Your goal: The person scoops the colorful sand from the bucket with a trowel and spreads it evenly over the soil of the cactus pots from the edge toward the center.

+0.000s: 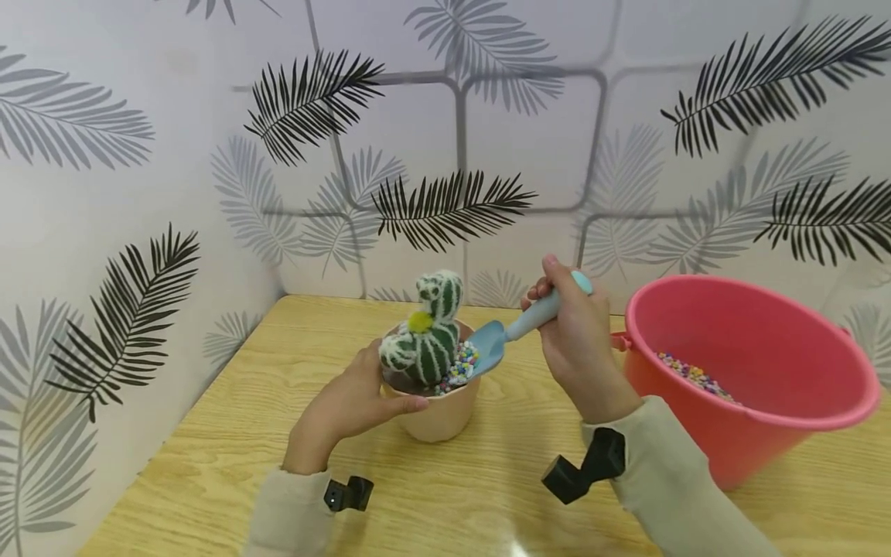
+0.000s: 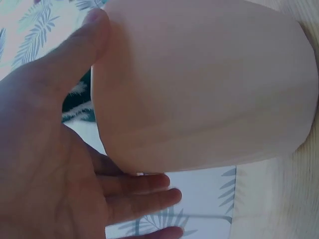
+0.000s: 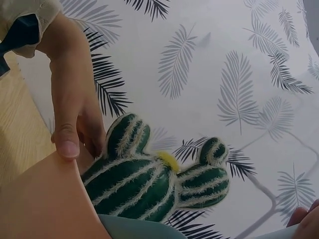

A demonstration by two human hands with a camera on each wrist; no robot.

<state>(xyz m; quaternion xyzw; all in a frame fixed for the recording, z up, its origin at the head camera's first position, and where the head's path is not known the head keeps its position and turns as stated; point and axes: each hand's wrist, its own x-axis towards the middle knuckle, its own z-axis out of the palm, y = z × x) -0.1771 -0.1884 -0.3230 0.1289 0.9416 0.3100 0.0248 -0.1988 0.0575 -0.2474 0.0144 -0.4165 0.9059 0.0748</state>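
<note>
A toy cactus (image 1: 440, 352), green with white fuzzy stripes and a yellow flower, stands in a cream flower pot (image 1: 437, 418) on the table. My left hand (image 1: 348, 398) grips the pot at its left side, with the thumb along the near rim; in the left wrist view, the fingers reach past the pot wall (image 2: 209, 89). My right hand (image 1: 576, 340) holds a light blue trowel (image 1: 534, 316) by its handle. The trowel's blade tilts down over the pot's right rim, against colourful beads (image 1: 459, 365) beside the cactus. Its blue edge (image 3: 139, 228) shows low in the right wrist view.
To the right stands a large pink bucket (image 1: 675, 418), with more colourful beads (image 1: 696, 377) inside. The wooden table (image 1: 237, 433) meets a leaf-patterned wall (image 1: 529, 155) at the back and left. A black wrist camera (image 1: 585, 466) juts from the right sleeve.
</note>
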